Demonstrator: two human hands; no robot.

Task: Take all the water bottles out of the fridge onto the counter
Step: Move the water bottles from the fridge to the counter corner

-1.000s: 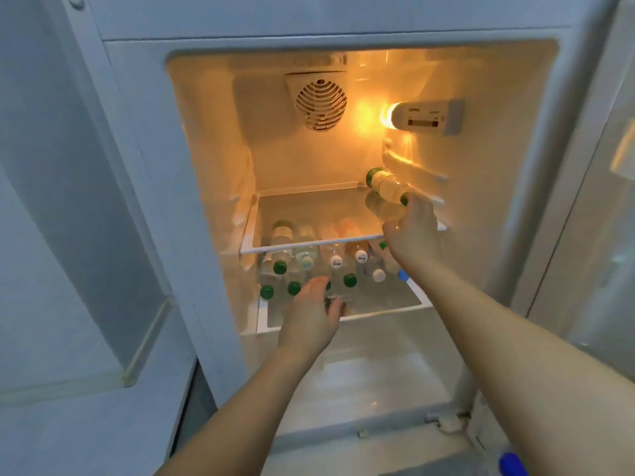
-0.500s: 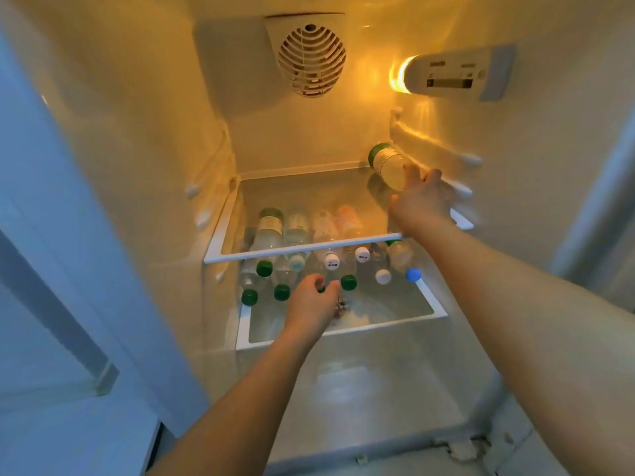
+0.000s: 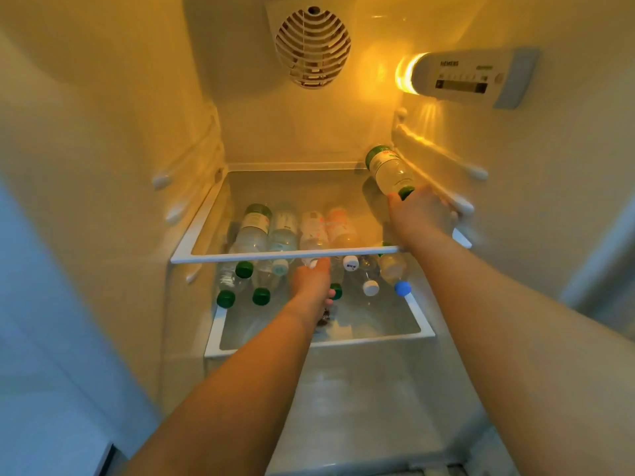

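Note:
Inside the open fridge, a green-capped water bottle (image 3: pixel 390 170) lies tilted at the right of the upper glass shelf (image 3: pixel 275 255). My right hand (image 3: pixel 421 214) grips its cap end. Several more water bottles (image 3: pixel 252 228) lie side by side on the lower shelf (image 3: pixel 309 345), caps toward me in green, white and blue. My left hand (image 3: pixel 311 281) reaches under the upper shelf and curls over one of the middle bottles beside a green cap (image 3: pixel 336 290). That bottle's body is mostly hidden by the hand.
A round fan grille (image 3: pixel 312 46) sits on the back wall. The lit lamp and control box (image 3: pixel 464 79) jut from the right wall. Shelf rails (image 3: pixel 443 159) line both side walls. The fridge floor (image 3: pixel 360 407) lies below the lower shelf.
The view has moved closer into the fridge. My right hand has slid onto the upper bottle's cap end. My left hand has pushed deeper among the lower bottles.

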